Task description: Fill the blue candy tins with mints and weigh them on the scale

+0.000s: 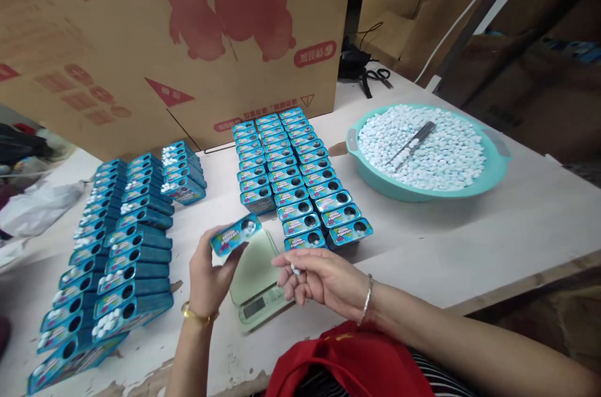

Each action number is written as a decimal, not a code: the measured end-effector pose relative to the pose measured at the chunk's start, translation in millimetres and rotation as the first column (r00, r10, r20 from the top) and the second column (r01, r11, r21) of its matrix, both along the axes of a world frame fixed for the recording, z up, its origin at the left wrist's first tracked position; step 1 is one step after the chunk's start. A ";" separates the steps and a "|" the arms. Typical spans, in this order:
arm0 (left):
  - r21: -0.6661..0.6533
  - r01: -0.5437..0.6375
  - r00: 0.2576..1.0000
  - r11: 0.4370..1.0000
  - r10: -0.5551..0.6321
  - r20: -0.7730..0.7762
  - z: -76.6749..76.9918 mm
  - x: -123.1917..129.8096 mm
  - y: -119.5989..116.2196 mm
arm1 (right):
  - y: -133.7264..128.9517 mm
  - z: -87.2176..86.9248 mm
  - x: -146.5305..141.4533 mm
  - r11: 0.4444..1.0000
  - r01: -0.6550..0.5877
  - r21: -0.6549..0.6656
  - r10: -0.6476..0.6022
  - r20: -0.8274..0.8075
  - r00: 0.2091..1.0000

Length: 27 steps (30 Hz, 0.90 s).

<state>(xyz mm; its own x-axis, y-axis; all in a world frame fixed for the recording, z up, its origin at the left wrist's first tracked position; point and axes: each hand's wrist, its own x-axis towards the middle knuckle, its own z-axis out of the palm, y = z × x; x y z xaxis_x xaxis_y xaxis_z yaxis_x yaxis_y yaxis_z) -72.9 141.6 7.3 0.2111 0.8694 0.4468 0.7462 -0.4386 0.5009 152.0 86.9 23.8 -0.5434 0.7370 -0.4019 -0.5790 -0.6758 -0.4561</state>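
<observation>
My left hand (212, 275) grips a small blue candy tin (235, 236) by its sides, tilted above the kitchen scale (256, 268). White candies show at the round hole in the tin's top. To the right of it, my right hand (317, 278) is turned palm up with fingers curled around a few white candies (295, 269). That hand is apart from the tin, over the scale's right edge. Just beyond it stand rows of similar blue tins (291, 196) with dark round holes in their tops.
On the left, more blue tins (136, 253) stand in rows, several with white candies on top. A turquoise basin (422, 193) full of white candies, with a metal scoop (413, 143) on them, sits at right. Behind are a large cardboard box (188, 90) and scissors (379, 76).
</observation>
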 end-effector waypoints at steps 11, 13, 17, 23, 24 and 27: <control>-0.070 0.082 0.995 0.994 -0.086 -0.057 -49.5 14.3 68.5 | -13.4 -8.5 15.2 0.995 -0.083 0.057 0.081 0.034 0.996; -0.146 0.051 0.993 0.988 -0.066 -0.102 -53.6 10.4 64.6 | -13.9 -11.3 13.6 0.990 -0.120 0.077 0.118 0.037 0.992; -0.248 -0.013 0.996 0.969 -0.008 -0.084 -50.5 -5.0 66.0 | -15.7 -20.6 6.8 0.947 -0.291 0.135 0.287 0.051 0.957; 0.020 -0.418 0.872 0.908 0.408 -0.272 -18.0 -59.3 122.0 | -30.7 -49.1 0.2 0.860 -0.500 0.099 0.454 0.298 0.840; 0.047 -0.456 0.842 0.889 0.448 -0.301 -13.1 -68.6 132.7 | -34.2 -56.2 0.4 0.860 -0.504 0.083 0.449 0.347 0.823; 0.067 -0.480 0.785 0.874 0.463 -0.412 -5.6 -87.3 156.0 | -42.9 -77.3 2.5 0.870 -0.492 0.036 0.428 0.441 0.789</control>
<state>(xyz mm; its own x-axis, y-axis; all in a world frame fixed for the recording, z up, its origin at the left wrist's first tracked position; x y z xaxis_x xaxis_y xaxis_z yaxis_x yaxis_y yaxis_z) -160.2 297.6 1.7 -0.0770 0.9228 0.3775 0.9924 0.0345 0.1179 154.4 44.0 -53.5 -0.6432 0.5074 -0.5734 0.0430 -0.7237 -0.6887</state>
